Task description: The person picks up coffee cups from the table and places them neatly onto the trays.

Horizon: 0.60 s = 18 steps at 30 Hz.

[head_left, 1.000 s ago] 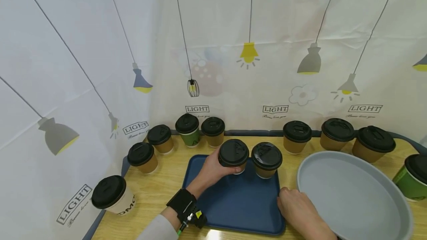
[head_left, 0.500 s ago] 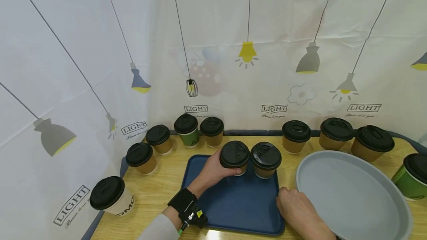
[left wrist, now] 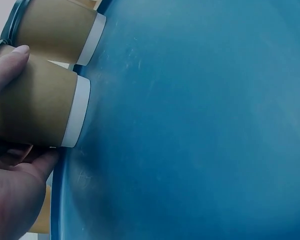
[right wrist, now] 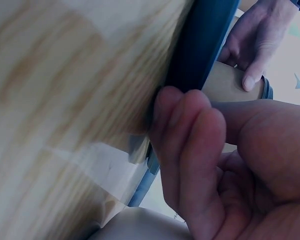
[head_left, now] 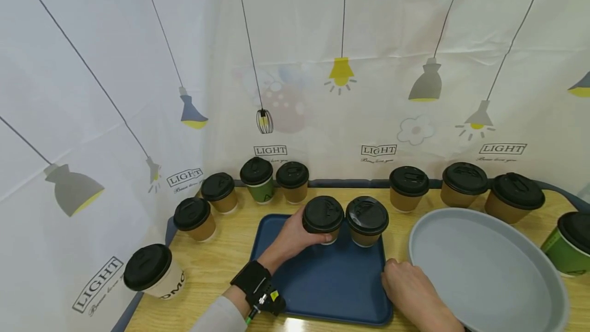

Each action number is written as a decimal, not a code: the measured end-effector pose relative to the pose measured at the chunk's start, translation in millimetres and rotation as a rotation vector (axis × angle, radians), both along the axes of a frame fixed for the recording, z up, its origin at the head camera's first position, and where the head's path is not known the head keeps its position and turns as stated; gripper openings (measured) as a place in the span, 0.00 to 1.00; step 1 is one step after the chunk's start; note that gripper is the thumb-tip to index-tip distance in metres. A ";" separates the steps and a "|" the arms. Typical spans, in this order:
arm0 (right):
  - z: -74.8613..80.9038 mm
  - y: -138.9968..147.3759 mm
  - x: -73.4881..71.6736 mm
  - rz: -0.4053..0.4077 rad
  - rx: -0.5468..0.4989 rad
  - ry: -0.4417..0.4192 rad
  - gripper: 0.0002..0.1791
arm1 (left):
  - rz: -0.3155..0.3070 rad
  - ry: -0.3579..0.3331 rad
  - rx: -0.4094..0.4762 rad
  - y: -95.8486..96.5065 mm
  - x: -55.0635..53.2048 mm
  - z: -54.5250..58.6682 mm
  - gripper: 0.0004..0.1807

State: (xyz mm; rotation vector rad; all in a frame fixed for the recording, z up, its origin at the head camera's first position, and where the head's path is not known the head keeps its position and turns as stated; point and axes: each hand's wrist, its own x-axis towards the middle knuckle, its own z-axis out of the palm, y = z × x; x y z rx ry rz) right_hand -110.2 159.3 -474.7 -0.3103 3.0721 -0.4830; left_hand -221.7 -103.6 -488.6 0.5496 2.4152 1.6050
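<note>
My left hand grips a brown paper coffee cup with a black lid, its thumb on the near side. The cup is upright near the back edge of a blue tray; whether its base touches the tray, I cannot tell. Just right of it, at the tray's back right corner, stands a second brown cup with a black lid. My right hand holds the tray's right rim; the right wrist view shows its curled fingers against that rim.
A grey oval tray lies to the right. Lidded cups line the table's back and sides, among them a green cup, a white cup at left and another green cup at right. A printed curtain hangs behind.
The cup in my left hand has come down slightly and stands a little closer to the cup beside it. My right hand stays at the tray's rim.
</note>
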 end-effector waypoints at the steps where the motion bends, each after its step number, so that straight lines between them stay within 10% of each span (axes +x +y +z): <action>1: 0.1 -0.2 0.1 0.000 0.000 0.005 0.12 | -0.006 -0.002 0.006 -0.8 0.5 0.5 0.47; 11: 0.8 -2.3 -2.2 -0.001 0.014 -0.074 0.11 | -0.008 -0.122 -0.002 -26.6 14.2 15.3 0.51; 18: 3.7 -2.9 -3.5 -0.015 0.013 -0.120 0.11 | 0.232 0.018 -0.011 -51.2 20.4 26.0 0.33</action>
